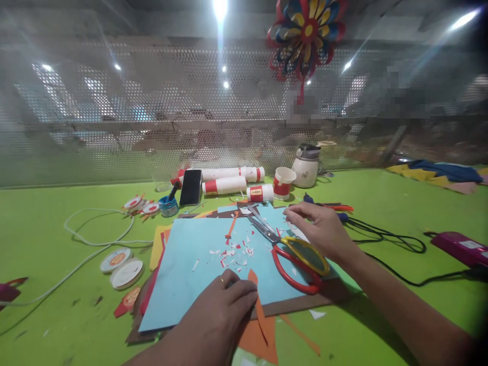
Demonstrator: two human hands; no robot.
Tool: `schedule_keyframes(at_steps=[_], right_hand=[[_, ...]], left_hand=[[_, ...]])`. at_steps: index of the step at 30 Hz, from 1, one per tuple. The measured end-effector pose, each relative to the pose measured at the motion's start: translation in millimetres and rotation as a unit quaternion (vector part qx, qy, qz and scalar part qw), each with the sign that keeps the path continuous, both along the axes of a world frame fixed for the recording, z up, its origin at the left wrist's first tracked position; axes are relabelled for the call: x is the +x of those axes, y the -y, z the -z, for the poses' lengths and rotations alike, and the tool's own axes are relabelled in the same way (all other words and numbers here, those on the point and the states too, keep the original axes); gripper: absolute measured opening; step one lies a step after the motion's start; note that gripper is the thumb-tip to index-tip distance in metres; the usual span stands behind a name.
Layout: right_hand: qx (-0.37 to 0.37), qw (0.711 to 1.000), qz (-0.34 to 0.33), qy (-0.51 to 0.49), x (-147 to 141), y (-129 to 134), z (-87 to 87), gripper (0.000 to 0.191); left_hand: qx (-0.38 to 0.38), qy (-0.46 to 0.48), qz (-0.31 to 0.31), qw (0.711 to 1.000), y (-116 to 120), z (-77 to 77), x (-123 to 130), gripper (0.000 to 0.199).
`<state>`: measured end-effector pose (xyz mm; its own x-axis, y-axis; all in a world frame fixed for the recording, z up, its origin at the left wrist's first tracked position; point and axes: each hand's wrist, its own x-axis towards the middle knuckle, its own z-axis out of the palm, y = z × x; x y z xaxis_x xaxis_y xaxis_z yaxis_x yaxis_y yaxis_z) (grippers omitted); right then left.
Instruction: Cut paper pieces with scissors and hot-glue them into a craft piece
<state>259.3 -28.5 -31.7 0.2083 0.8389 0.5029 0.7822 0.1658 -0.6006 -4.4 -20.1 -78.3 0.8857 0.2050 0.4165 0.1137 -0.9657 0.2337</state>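
Note:
My left hand [227, 306] rests low on a light blue sheet of paper [179, 274], fingers bent and pressed together. Beside its fingertips lies a cut orange paper strip [260, 310]; whether the fingers grip it is hidden. My right hand [320, 229] is over the sheet's far right part, thumb and fingertips nearly together above white paper bits. What is between them, if anything, is too small to make out. Near it, scissors [272, 235] with one red and one yellow handle lie partly open on the sheet. Red and white paper scraps [238, 252] are scattered in the middle.
Behind the sheet are a phone [190, 187], a blue jar [168, 205], stacked paper cups [224, 185], a single cup [284, 182] and a white jug [306, 168]. Round paper pieces [126, 273] and a white cable [87, 264] lie left; a purple device [459, 248] with black cord, right.

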Motion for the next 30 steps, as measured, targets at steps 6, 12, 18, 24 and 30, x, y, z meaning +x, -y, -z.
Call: schedule_keyframes(at_steps=[6, 12, 18, 24, 30], right_hand=[[0.000, 1.000, -0.001, 0.002, 1.9, -1.6, -0.1, 0.019], [-0.003, 1.000, -0.001, 0.005, 1.4, -1.7, -0.1, 0.019], [-0.003, 1.000, -0.016, -0.006, -3.8, 1.7, -5.5, 0.022], [-0.003, 1.000, -0.022, -0.018, -6.1, -0.8, -4.7, 0.025], [-0.017, 0.999, -0.023, -0.019, -0.5, -5.4, 2.8, 0.024]], left_hand=[[0.014, -0.016, -0.002, 1.000, 3.4, -3.1, 1.1, 0.029], [0.001, -0.034, -0.008, 0.999, 5.8, -9.0, 1.1, 0.030], [-0.013, -0.040, -0.032, 0.999, 9.6, -8.8, -2.1, 0.028], [-0.032, -0.061, -0.047, 0.996, 10.8, -7.7, -4.6, 0.023], [-0.028, -0.037, -0.044, 0.998, 10.3, -5.4, -4.2, 0.024]])
